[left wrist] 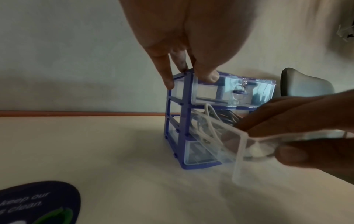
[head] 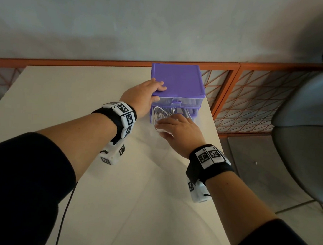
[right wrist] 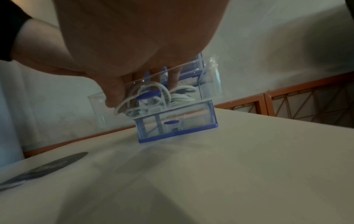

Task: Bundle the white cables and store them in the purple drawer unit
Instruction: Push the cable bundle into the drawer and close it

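Observation:
The purple drawer unit stands at the far right of the cream table. My left hand grips its top left corner, fingers on the lid and thumb on the front. The clear middle drawer is pulled out toward me and holds coiled white cables. My right hand holds this drawer's front wall, fingers over the rim onto the cables and thumb against the front. The top and bottom drawers are pushed in.
The table's right edge runs just beside the unit. Behind it an orange mesh railing lines the wall. A grey chair stands to the right. A dark round sticker lies on the table nearer me, to the left.

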`<action>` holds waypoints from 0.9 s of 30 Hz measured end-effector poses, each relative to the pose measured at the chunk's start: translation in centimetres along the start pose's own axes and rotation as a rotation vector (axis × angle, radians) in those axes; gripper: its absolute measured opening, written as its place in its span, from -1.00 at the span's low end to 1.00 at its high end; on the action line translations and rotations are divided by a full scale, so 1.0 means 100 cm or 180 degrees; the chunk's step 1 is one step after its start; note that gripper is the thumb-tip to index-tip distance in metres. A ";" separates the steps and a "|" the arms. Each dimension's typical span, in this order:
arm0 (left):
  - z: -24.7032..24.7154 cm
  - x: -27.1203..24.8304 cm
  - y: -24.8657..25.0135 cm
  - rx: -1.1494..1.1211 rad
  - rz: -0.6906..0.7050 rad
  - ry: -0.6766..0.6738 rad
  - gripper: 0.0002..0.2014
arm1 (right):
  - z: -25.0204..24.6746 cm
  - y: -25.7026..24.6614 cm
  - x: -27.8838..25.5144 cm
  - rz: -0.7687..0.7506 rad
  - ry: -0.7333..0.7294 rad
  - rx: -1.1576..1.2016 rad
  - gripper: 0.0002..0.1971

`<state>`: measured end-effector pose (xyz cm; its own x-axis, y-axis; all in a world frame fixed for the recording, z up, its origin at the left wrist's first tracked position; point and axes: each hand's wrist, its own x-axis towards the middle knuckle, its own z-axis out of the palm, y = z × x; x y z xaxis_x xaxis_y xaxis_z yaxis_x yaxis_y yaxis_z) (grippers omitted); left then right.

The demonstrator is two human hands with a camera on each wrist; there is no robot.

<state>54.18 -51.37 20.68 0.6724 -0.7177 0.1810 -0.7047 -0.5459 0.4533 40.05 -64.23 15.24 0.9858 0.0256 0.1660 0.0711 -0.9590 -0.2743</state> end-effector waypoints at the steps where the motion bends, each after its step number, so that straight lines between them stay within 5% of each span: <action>1: 0.000 0.000 0.000 -0.0006 0.0001 0.0008 -0.63 | -0.002 0.001 0.004 0.0025 -0.0080 0.0031 -0.69; 7: 0.001 -0.001 -0.001 -0.0120 0.0018 0.0068 -0.64 | -0.010 0.001 0.021 0.0208 -0.0261 0.0088 -0.66; 15: 0.002 -0.002 -0.002 -0.0110 0.0024 0.0069 -0.63 | -0.002 -0.005 0.015 0.0285 0.0028 -0.0043 -0.37; 27: 0.003 -0.003 -0.002 -0.0086 0.0069 0.0054 -0.63 | -0.004 -0.015 0.016 0.0479 0.0176 -0.0083 -0.43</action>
<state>54.03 -51.16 20.32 0.6609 -0.7217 0.2056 -0.7129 -0.5182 0.4725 41.50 -62.90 16.28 0.9751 -0.1339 0.1770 -0.0816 -0.9579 -0.2754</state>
